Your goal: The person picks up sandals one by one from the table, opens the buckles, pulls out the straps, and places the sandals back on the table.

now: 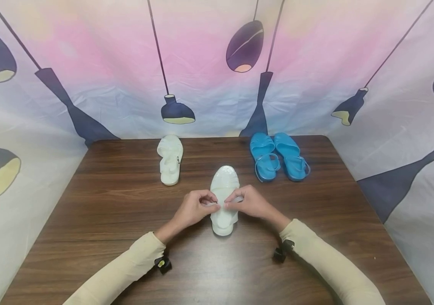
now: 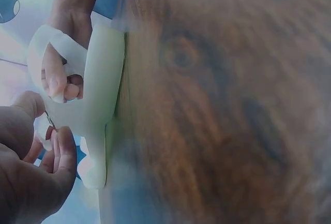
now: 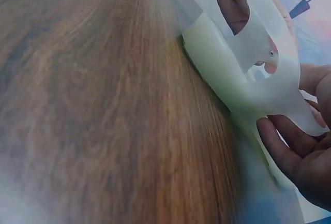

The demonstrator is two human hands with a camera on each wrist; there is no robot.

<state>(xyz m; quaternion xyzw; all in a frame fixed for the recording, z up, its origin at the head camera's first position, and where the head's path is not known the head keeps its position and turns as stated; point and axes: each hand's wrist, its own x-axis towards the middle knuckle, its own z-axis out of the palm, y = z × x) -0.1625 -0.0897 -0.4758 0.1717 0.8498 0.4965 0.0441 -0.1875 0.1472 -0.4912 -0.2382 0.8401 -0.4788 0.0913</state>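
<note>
A white sandal (image 1: 224, 182) lies on the table between the two hands, toe pointing away, its strap raised over the heel part. My left hand (image 1: 196, 206) pinches a small metal buckle piece (image 2: 50, 120) between thumb and fingertips at the sandal's left side. From the right, my right hand (image 1: 253, 203) pinches the end of the white strap (image 3: 305, 118) between thumb and fingers. In the left wrist view the sandal's pale side (image 2: 103, 74) stands close beside the left fingertips. The two hands' fingertips are close together above the sandal, apart from each other.
Another white sandal (image 1: 170, 161) lies at the back left of the brown table (image 1: 125, 212). Two blue sandals (image 1: 264, 159) lie side by side at the back right. A printed cloth (image 1: 209, 63) with lamp drawings hangs behind and along both sides.
</note>
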